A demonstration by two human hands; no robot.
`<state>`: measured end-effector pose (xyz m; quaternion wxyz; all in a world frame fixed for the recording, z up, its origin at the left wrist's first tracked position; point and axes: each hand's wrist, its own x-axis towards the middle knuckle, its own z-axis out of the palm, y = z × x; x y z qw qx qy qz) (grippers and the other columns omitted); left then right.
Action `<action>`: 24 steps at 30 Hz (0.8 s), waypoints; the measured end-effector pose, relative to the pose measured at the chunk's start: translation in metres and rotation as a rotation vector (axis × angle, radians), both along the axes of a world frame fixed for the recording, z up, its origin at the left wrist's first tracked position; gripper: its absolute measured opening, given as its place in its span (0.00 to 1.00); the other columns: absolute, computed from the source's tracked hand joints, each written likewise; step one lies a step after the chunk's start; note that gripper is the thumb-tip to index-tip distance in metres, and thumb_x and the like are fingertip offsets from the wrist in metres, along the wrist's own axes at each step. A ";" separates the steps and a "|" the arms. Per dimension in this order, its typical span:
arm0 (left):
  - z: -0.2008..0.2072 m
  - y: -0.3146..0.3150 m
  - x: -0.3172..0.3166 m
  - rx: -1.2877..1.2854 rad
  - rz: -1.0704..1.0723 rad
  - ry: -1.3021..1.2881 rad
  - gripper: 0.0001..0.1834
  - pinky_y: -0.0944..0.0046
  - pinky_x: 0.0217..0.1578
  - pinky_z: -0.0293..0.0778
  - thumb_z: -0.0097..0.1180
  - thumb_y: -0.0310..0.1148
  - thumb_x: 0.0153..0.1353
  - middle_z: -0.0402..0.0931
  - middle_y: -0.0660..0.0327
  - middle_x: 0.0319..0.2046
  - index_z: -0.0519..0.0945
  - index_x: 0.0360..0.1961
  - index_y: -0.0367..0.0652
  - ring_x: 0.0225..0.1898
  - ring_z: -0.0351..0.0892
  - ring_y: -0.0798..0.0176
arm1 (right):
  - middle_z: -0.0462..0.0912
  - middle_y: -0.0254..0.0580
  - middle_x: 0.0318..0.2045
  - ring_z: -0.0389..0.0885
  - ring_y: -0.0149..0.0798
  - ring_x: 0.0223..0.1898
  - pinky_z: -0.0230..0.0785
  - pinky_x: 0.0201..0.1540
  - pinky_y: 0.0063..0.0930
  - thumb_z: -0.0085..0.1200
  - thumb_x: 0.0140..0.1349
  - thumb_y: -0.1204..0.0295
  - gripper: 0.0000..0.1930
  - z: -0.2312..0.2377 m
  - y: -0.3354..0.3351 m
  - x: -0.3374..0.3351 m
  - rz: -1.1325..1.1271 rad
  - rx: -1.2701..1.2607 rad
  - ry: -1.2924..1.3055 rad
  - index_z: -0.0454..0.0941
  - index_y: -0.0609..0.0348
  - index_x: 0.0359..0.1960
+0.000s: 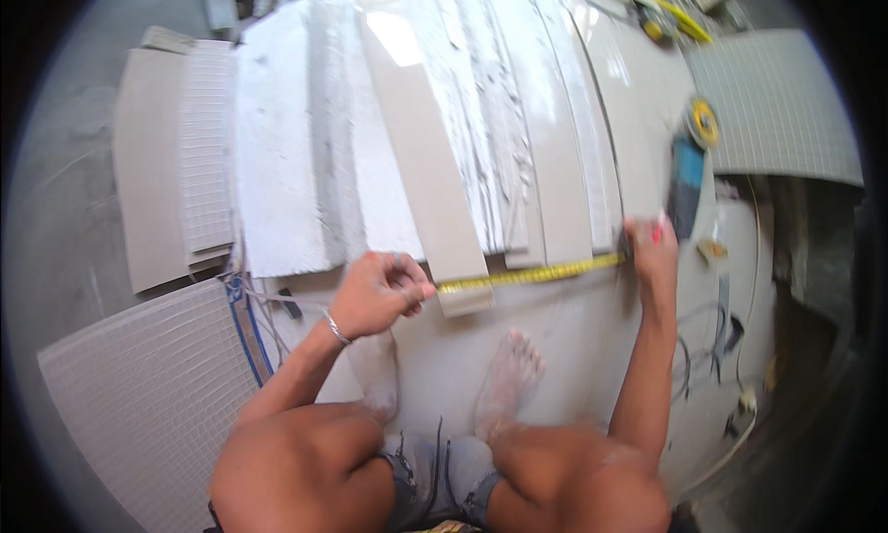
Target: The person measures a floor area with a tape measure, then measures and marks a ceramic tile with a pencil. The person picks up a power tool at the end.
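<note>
your left hand [381, 293] pinches one end of the yellow measuring tape [532, 276] between thumb and fingertips, over the near end of a narrow beige tile strip [435, 177]. your right hand [653, 251] is closed around the tape's other end, with a bit of red showing at the fingers; the exact finger placement is blurred. the tape runs taut between your hands, above your bare feet [511, 371]. near your right hand lies an angle grinder [687, 177].
</note>
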<state>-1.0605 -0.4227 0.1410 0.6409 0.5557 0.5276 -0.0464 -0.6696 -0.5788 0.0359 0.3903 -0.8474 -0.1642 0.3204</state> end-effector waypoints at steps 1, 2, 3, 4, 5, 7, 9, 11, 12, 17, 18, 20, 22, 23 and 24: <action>0.007 0.004 0.003 0.041 -0.028 0.008 0.09 0.69 0.29 0.81 0.68 0.29 0.64 0.85 0.59 0.23 0.84 0.33 0.32 0.25 0.85 0.71 | 0.85 0.33 0.36 0.80 0.29 0.38 0.73 0.46 0.25 0.70 0.65 0.67 0.20 0.003 -0.002 -0.002 -0.053 0.082 0.038 0.78 0.62 0.54; 0.015 0.007 0.006 0.060 -0.036 -0.002 0.09 0.68 0.30 0.81 0.68 0.29 0.65 0.85 0.60 0.23 0.84 0.32 0.34 0.25 0.85 0.70 | 0.78 0.27 0.31 0.74 0.24 0.30 0.67 0.33 0.21 0.69 0.66 0.61 0.13 0.008 -0.005 -0.007 -0.093 0.069 0.007 0.79 0.52 0.43; 0.024 0.014 0.008 0.088 -0.056 -0.024 0.09 0.68 0.31 0.81 0.68 0.30 0.65 0.84 0.60 0.24 0.84 0.34 0.34 0.26 0.86 0.70 | 0.78 0.27 0.30 0.75 0.25 0.29 0.68 0.31 0.22 0.69 0.66 0.61 0.14 0.014 -0.007 -0.008 -0.188 0.070 0.023 0.79 0.52 0.44; 0.032 0.020 0.009 0.072 -0.080 -0.019 0.09 0.69 0.32 0.82 0.68 0.31 0.66 0.84 0.61 0.25 0.84 0.35 0.34 0.27 0.86 0.70 | 0.78 0.27 0.30 0.76 0.25 0.28 0.69 0.28 0.22 0.69 0.65 0.60 0.15 0.023 -0.012 -0.010 -0.276 0.044 0.069 0.78 0.51 0.45; 0.038 0.029 0.010 0.092 -0.084 0.003 0.09 0.68 0.32 0.81 0.69 0.31 0.66 0.84 0.61 0.24 0.85 0.35 0.34 0.26 0.86 0.70 | 0.78 0.27 0.31 0.77 0.26 0.29 0.71 0.28 0.23 0.68 0.66 0.60 0.16 0.031 -0.011 -0.009 -0.251 0.036 0.090 0.78 0.51 0.47; 0.048 0.053 0.011 0.155 -0.112 0.018 0.10 0.67 0.32 0.81 0.69 0.31 0.64 0.85 0.60 0.24 0.85 0.33 0.34 0.25 0.86 0.69 | 0.78 0.28 0.31 0.78 0.27 0.29 0.74 0.28 0.25 0.65 0.67 0.60 0.16 0.052 -0.007 -0.003 -0.248 0.088 0.119 0.77 0.51 0.51; 0.052 0.076 0.014 0.111 -0.026 -0.043 0.09 0.68 0.32 0.81 0.70 0.31 0.64 0.85 0.59 0.25 0.85 0.33 0.34 0.26 0.86 0.69 | 0.78 0.28 0.32 0.78 0.27 0.29 0.74 0.27 0.26 0.62 0.69 0.61 0.16 0.072 0.008 0.003 -0.301 0.191 0.165 0.76 0.50 0.54; 0.051 0.110 0.016 0.042 0.123 -0.173 0.09 0.68 0.32 0.82 0.72 0.30 0.64 0.86 0.59 0.27 0.86 0.33 0.35 0.28 0.86 0.68 | 0.78 0.29 0.36 0.79 0.26 0.35 0.76 0.34 0.22 0.59 0.71 0.63 0.15 0.106 0.030 0.020 -0.212 0.386 0.256 0.76 0.52 0.55; 0.049 0.129 0.016 0.047 0.172 -0.225 0.09 0.68 0.33 0.82 0.72 0.30 0.64 0.86 0.59 0.27 0.86 0.33 0.35 0.29 0.86 0.68 | 0.78 0.29 0.37 0.79 0.26 0.38 0.76 0.37 0.20 0.58 0.71 0.64 0.14 0.122 0.051 0.030 -0.160 0.502 0.298 0.76 0.53 0.55; 0.016 0.255 0.034 0.158 0.392 -0.330 0.09 0.70 0.34 0.81 0.74 0.31 0.63 0.85 0.60 0.29 0.87 0.35 0.37 0.30 0.84 0.69 | 0.82 0.32 0.42 0.83 0.26 0.41 0.64 0.23 0.13 0.62 0.66 0.65 0.14 0.159 0.226 0.075 0.047 0.553 0.309 0.78 0.53 0.50; 0.008 0.283 0.039 0.174 0.447 -0.335 0.09 0.70 0.35 0.81 0.74 0.31 0.63 0.86 0.60 0.29 0.87 0.35 0.37 0.30 0.84 0.69 | 0.83 0.33 0.41 0.84 0.26 0.40 0.60 0.20 0.14 0.63 0.65 0.64 0.14 0.156 0.264 0.080 0.092 0.548 0.276 0.78 0.53 0.49; -0.012 0.334 0.048 0.224 0.517 -0.330 0.08 0.70 0.33 0.82 0.73 0.30 0.64 0.86 0.61 0.29 0.87 0.35 0.36 0.29 0.84 0.70 | 0.84 0.35 0.37 0.85 0.30 0.39 0.55 0.17 0.14 0.64 0.63 0.64 0.15 0.144 0.330 0.087 0.133 0.505 0.254 0.78 0.53 0.48; -0.035 0.372 0.059 0.260 0.624 -0.339 0.08 0.70 0.32 0.81 0.74 0.30 0.63 0.86 0.61 0.27 0.88 0.32 0.37 0.27 0.84 0.70 | 0.85 0.37 0.35 0.87 0.34 0.38 0.52 0.16 0.16 0.65 0.61 0.64 0.16 0.127 0.389 0.090 0.102 0.468 0.327 0.78 0.54 0.47; -0.047 0.388 0.064 0.270 0.681 -0.345 0.08 0.70 0.31 0.80 0.74 0.29 0.62 0.86 0.61 0.26 0.88 0.31 0.37 0.27 0.84 0.70 | 0.85 0.38 0.34 0.87 0.36 0.37 0.51 0.15 0.17 0.66 0.60 0.65 0.16 0.117 0.413 0.090 0.081 0.461 0.325 0.78 0.55 0.47; -0.058 0.401 0.070 0.333 0.680 -0.279 0.08 0.70 0.30 0.80 0.74 0.29 0.61 0.86 0.60 0.25 0.88 0.29 0.37 0.26 0.84 0.71 | 0.85 0.39 0.35 0.88 0.37 0.38 0.50 0.15 0.17 0.66 0.60 0.65 0.16 0.106 0.433 0.090 0.049 0.453 0.341 0.79 0.56 0.46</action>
